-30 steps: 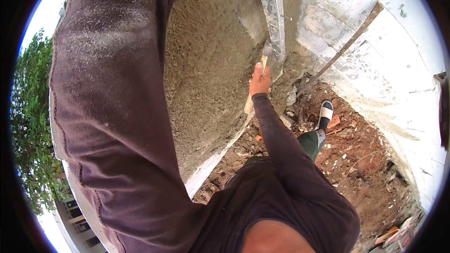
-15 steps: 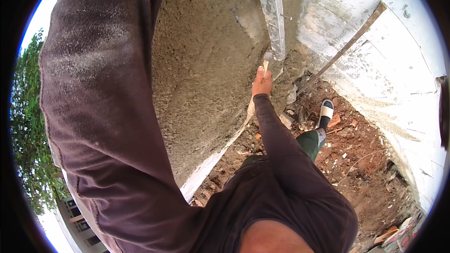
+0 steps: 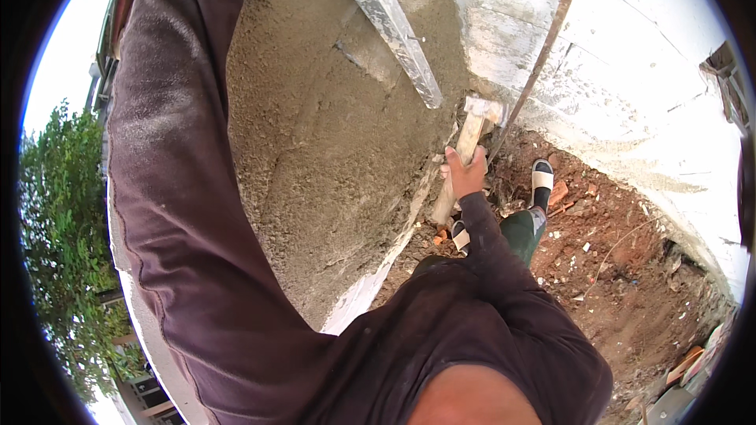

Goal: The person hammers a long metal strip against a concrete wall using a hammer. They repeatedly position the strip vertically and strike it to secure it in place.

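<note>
While the right hand (image 3: 465,175) is clenched around the middle of a pale wooden float (image 3: 465,153), the float stands nearly upright with its upper end against the lower edge of the plastered wall (image 3: 331,134). The left hand is out of view; its sleeve (image 3: 165,189) rises along the left side and ends beyond the upper rim, so its state cannot be told. A long metal straightedge (image 3: 390,27) lies slanted across the plaster, its lower tip just above the float's head. A thin brown rod (image 3: 535,71) leans beside it, reaching the ground near the float. The plaster is grey, coarse and sandy, with a shallow scraped patch near the straightedge; to the right the surface turns to smooth whitish concrete (image 3: 630,86). Below, the ground (image 3: 622,267) is reddish earth strewn with brick fragments and rubble. A foot in a black-and-white sandal (image 3: 541,177) stands on this earth close to the wall base. Open room lies to the right over the soil; green foliage (image 3: 55,267) fills the far left
</note>
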Demonstrator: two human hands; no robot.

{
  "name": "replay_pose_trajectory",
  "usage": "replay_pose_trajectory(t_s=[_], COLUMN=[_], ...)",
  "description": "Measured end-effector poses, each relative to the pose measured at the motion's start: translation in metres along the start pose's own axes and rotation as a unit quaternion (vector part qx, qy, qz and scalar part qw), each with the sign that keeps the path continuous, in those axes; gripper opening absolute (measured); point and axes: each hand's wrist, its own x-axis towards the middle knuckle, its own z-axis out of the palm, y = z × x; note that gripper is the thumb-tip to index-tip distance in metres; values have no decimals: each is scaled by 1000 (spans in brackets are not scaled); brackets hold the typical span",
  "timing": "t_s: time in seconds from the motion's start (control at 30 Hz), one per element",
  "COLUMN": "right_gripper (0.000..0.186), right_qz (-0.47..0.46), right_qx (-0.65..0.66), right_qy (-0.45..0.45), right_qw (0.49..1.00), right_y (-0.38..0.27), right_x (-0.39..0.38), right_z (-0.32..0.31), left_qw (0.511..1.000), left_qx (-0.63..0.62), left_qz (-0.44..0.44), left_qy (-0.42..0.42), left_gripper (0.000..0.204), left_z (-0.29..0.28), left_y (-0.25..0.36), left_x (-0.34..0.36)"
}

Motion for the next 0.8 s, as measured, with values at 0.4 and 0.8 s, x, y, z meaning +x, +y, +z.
replay_pose_trajectory(t_s=[0.4, 0.8], right_gripper=[20, 18], right_qz=[-26, 78], right_qx=[292, 156], right_qy=[53, -64], right_qw=[955, 983], right_y=[-52, -47], right_x=[-12, -3], right_z=[53, 80], left_qw=[995, 998], left_qx=[94, 27], left_qz=[-9, 57], left_qy=[31, 7], left_gripper=[37, 27], left_z=[-1, 1], left_y=[-12, -10], left_x=[14, 5])
